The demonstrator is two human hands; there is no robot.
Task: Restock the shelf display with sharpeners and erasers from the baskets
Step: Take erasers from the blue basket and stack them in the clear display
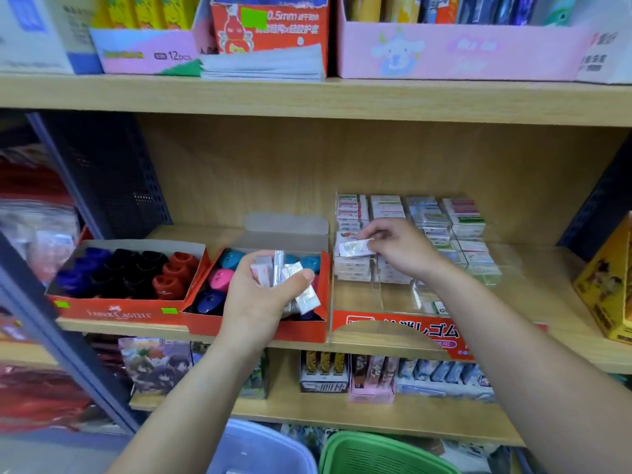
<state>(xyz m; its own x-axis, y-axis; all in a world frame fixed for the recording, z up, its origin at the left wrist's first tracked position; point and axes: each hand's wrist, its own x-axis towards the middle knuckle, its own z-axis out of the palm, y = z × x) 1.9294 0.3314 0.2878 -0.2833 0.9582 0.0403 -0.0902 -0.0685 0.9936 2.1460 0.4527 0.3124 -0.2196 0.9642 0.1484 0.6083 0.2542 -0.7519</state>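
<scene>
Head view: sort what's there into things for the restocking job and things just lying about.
Job: left hand, holding wrapped erasers; right hand, pinching one eraser; clear eraser display; red sharpener boxes; green basket.
Lying about: pink box on top shelf; card packs below; yellow box.

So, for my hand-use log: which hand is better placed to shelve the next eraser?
Probably the right hand: it pinches an eraser over the clear display. The left hand grips spare erasers above the sharpener box.
</scene>
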